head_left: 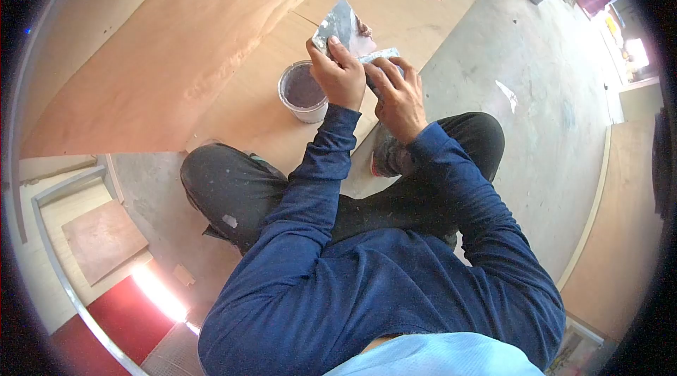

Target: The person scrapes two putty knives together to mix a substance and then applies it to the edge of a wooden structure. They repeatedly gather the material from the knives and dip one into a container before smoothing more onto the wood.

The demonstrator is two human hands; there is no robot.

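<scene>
Crowding left hand's (340, 78) scraper (340, 23): tub (302, 90), plywood (169, 59).

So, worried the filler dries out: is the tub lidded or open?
Open. The tub stands upright with no lid, purplish filler showing inside.

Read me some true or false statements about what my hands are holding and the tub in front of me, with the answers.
1. The left hand grips a wide metal scraper. True.
2. The tub stands on bare concrete. False: it stands on a plywood sheet.
3. The right hand holds a narrower blade. True.
4. The tub has its lid on. False: it is open, and greyish-purple paste shows inside.
5. Both sleeves are red. False: the sleeves are dark blue.
</scene>
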